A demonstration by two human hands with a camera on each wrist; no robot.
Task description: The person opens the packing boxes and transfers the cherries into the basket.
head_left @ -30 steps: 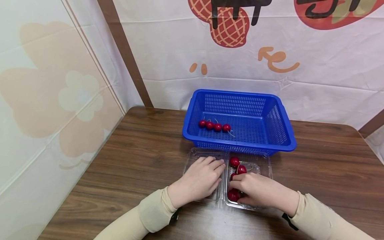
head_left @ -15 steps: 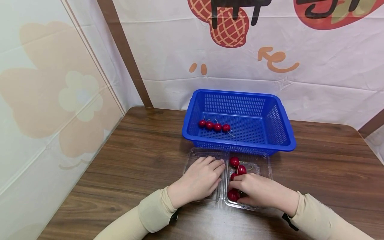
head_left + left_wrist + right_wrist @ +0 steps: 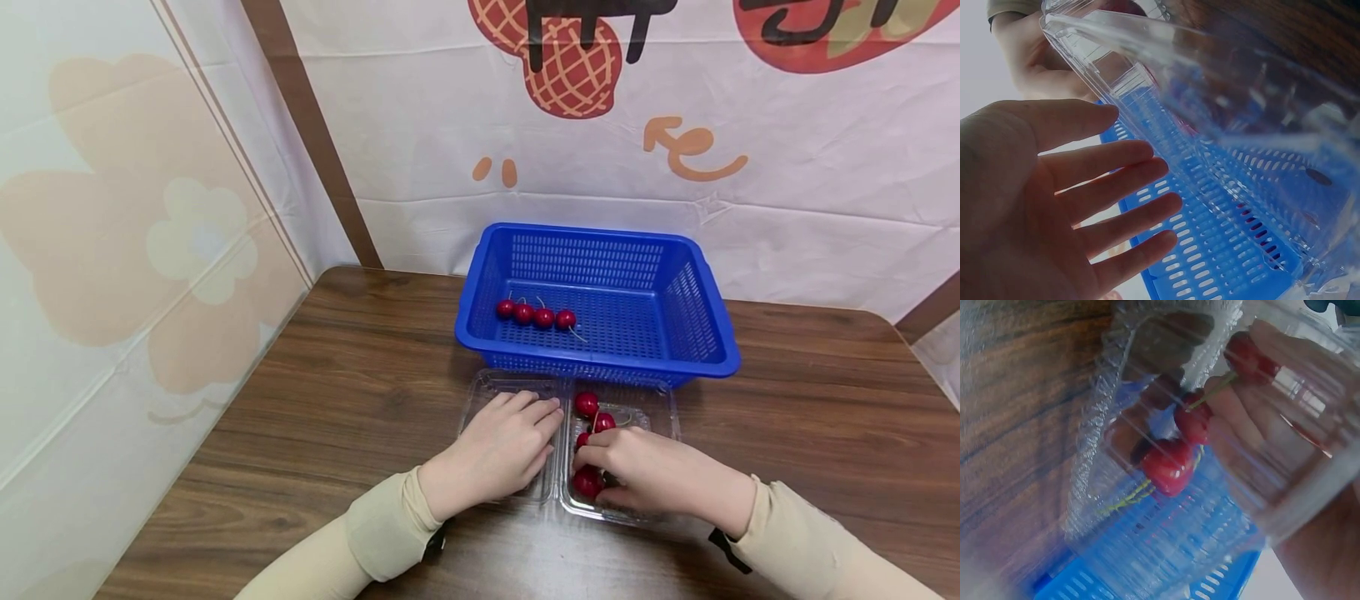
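Observation:
A clear hinged plastic container [image 3: 622, 518] lies unfolded on the table, several red cherries in its right half. My right hand [image 3: 651, 471] reaches into that half and pinches the nearest cherry [image 3: 587, 482] between thumb and fingers; the right wrist view shows this cherry [image 3: 1249, 359] through the clear wall. Farther back sit another cherry [image 3: 587, 405] and a stemmed cherry [image 3: 1168, 465]. One more is partly covered by my fingers. My left hand [image 3: 495, 442] rests over the container's left half [image 3: 486, 392], its fingers extended and spread in the left wrist view.
Behind the container stands a blue perforated basket [image 3: 600, 358], close against it. Several stemmed cherries [image 3: 543, 317] lie in a row at its left side. The wooden table [image 3: 360, 367] extends to both sides, and a printed cloth [image 3: 420, 167] hangs behind.
The right hand has shifted slightly away from the front edge and to the right, with the nearest cherry moving along. The left hand has stayed where it was.

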